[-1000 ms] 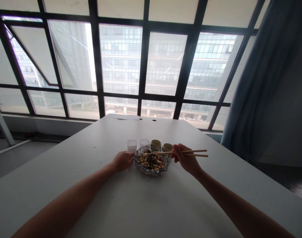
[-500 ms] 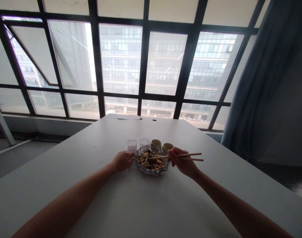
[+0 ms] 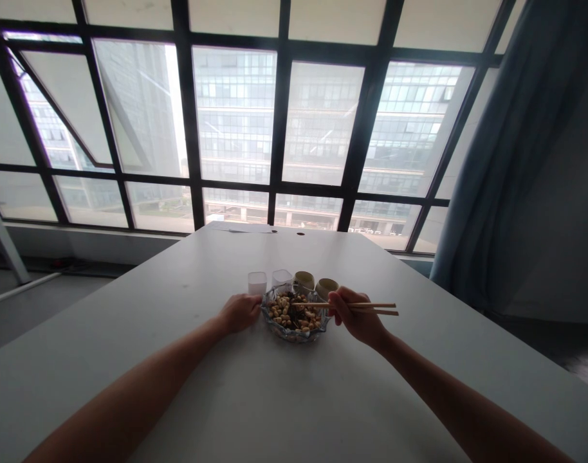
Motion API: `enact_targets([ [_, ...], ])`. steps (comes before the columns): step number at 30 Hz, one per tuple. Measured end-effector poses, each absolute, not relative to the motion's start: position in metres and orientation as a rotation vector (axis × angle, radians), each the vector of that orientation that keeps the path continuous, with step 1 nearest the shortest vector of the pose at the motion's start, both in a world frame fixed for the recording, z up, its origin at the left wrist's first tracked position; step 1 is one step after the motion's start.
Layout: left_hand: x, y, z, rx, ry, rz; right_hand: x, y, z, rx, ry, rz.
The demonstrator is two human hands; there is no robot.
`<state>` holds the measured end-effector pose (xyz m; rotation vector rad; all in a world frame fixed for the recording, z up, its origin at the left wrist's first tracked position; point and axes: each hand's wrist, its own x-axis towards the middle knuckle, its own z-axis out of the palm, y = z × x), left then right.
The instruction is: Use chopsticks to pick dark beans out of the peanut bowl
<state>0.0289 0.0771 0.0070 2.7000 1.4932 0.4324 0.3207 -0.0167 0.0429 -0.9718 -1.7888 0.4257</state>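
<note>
A clear glass bowl [image 3: 298,335] with a wavy rim stands on the white table, filled with peanuts [image 3: 280,308] and dark thin pieces [image 3: 296,318]. My left hand [image 3: 240,312] grips the bowl's left rim, its fingertips partly hidden. In my right hand [image 3: 356,315], at the bowl's right side, is a pair of wooden chopsticks [image 3: 378,306]. Their tips reach over the peanuts near the middle of the bowl; whether they pinch anything is too small to tell.
Just behind the bowl stand two clear plastic cups [image 3: 257,281] and two olive-coloured cups [image 3: 327,286]. Papers [image 3: 240,227] lie at the far end of the white table [image 3: 275,399]. Large windows [image 3: 236,122] rise beyond, with a blue curtain [image 3: 496,148] at right.
My right hand and the chopsticks have shifted slightly to the right, and the chopsticks lie closer together. My left hand and the bowl have stayed in place.
</note>
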Motion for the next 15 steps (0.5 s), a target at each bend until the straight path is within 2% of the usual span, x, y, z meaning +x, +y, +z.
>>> enact_targets([
  [4, 0.029, 0.076, 0.008, 2.708, 1.498, 0.429, 0.32, -0.016, 0.045, -0.983, -1.733, 0.459],
  [15, 0.029, 0.077, 0.004, 2.694, 1.498, 0.43, 0.339, 0.005, 0.051, -0.97, -1.05, 0.747],
])
